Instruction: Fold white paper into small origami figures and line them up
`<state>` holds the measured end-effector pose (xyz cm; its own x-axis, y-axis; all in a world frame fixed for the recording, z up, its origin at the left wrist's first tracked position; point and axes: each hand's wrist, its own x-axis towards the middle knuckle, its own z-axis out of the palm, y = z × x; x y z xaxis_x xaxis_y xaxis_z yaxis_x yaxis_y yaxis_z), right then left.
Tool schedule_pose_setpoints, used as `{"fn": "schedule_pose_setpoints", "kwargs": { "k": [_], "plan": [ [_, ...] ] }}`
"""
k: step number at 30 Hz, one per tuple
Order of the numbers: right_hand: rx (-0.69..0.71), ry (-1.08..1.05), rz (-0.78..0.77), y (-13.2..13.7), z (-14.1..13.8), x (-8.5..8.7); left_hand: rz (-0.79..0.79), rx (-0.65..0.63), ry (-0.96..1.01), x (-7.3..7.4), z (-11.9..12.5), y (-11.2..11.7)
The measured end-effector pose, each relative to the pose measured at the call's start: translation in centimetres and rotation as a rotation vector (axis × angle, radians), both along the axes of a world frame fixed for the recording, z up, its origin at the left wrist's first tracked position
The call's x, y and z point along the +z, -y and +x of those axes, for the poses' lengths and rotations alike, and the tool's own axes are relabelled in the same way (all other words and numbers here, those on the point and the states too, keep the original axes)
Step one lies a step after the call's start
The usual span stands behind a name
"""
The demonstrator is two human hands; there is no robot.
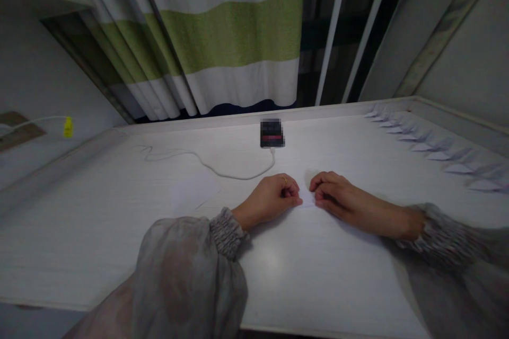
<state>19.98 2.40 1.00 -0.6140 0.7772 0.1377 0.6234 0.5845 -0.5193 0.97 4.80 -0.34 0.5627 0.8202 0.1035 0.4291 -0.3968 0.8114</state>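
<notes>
My left hand (270, 198) and my right hand (338, 198) rest close together on the white table (119, 233), fingers curled inward. Between their fingertips lies a small white piece of paper (307, 197), pinched and pressed from both sides. The paper is mostly hidden by the fingers, so its shape is unclear. A ring shows on a finger of my left hand. Loose grey sleeves cover both forearms.
A phone (272, 133) lies at the table's far edge with a white cable (207, 164) curling left from it. A row of several folded white paper shapes (433, 148) lines the right side. A faint white sheet (193, 193) lies left of my hands. A striped curtain (230, 37) hangs behind.
</notes>
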Motion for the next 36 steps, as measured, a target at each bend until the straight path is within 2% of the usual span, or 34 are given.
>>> {"fn": "schedule_pose_setpoints", "kwargs": {
  "k": [13,18,23,29,36],
  "plan": [
    [-0.042,0.045,0.051,-0.2,-0.4,-0.6,0.016,0.005,-0.025,-0.1,0.0,0.0],
    [-0.065,0.038,-0.014,-0.6,-0.3,-0.8,0.020,0.004,-0.003,-0.4,-0.1,0.0],
    [-0.018,0.001,-0.111,-0.8,-0.2,-0.3,-0.015,-0.011,0.040,-0.9,-0.2,-0.1],
    [-0.214,0.150,-0.086,-0.7,-1.5,-0.2,-0.010,-0.022,0.038,-0.7,-0.1,0.0],
    [-0.263,0.218,-0.114,-0.6,-2.0,0.2,-0.040,-0.023,0.060,-0.5,-0.1,0.2]
  ]
}}
